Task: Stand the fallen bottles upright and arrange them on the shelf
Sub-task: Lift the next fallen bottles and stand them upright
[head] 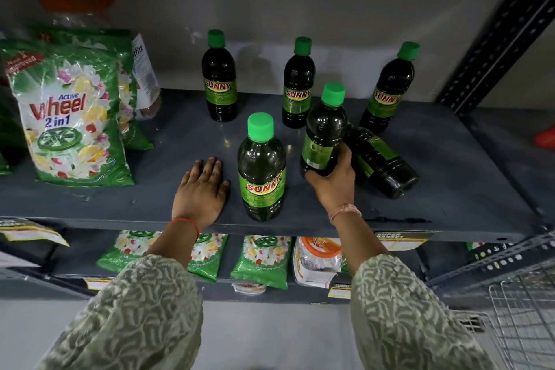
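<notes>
On the dark grey metal shelf [435,177], the right hand [332,180] grips a dark green-capped plastic bottle [324,132] near its base, upright; the left hand [199,189] rests flat, empty. Setting it down carelessly could topple the front bottle [262,168] beside it. Six bottles: five upright, one fallen bottle [380,159] just behind.

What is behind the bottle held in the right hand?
A fallen bottle lies on the shelf just behind the held bottle in the right hand. The fallen bottle's cap end is covered by the held one.
</notes>
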Tool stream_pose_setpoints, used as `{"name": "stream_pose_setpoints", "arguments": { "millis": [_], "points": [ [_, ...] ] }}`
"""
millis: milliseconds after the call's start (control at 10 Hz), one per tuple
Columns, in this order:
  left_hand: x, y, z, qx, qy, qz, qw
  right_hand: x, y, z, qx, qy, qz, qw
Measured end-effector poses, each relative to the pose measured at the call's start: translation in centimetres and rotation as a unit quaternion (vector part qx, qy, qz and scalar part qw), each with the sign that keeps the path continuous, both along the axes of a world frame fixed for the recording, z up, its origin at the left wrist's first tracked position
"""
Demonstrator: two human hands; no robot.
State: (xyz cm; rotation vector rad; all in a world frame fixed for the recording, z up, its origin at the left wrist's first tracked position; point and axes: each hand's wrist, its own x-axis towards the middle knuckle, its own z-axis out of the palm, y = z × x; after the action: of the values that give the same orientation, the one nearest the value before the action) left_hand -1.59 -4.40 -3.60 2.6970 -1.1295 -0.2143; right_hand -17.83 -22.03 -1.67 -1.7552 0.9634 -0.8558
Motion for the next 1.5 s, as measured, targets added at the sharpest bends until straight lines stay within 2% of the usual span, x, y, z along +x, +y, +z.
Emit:
{"name": "stream_pose_setpoints", "arguments": {
  "millis": [100,200,300,500,600,700,800,900,1300,1500],
  "points": [
    [0.0,0.0,0.0,0.001,-0.002,-0.002,1.000,-0.3,-0.4,-0.4,-0.019,0.002,0.022,1.000],
    [-0.1,0.0,0.1,-0.002,0.000,-0.002,1.000,0.2,0.0,-0.4,-0.061,0.060,-0.002,0.996],
    [-0.1,0.1,0.1,-0.002,0.000,-0.003,1.000,-0.4,-0.3,-0.4,0.009,0.011,0.013,1.000],
    [0.0,0.1,0.2,-0.003,0.001,-0.004,1.000,-2.3,-1.6,-0.2,0.102,-0.002,0.128,0.986],
    [0.0,0.0,0.2,-0.001,0.003,-0.002,1.000,-2.9,-1.7,-0.4,0.092,-0.004,0.133,0.987],
    [0.0,0.0,0.2,0.004,0.002,-0.005,1.000,-2.1,-0.8,-0.6,0.071,-0.004,0.089,0.993],
    [0.0,0.0,0.3,0.006,0.002,-0.006,1.000,-0.5,0.4,-0.9,0.009,0.031,0.010,0.999],
    [-0.1,0.1,0.2,0.009,0.005,-0.018,1.000,-0.8,0.9,-0.5,-0.020,0.047,-0.007,0.999],
    [-0.6,0.1,0.3,0.009,0.015,-0.039,0.999,-6.1,5.0,-1.0,-0.071,0.082,0.029,0.994],
    [-0.5,0.0,0.3,0.016,0.016,-0.031,0.999,-6.8,5.5,-0.1,-0.010,0.069,0.065,0.995]
  ]
}}
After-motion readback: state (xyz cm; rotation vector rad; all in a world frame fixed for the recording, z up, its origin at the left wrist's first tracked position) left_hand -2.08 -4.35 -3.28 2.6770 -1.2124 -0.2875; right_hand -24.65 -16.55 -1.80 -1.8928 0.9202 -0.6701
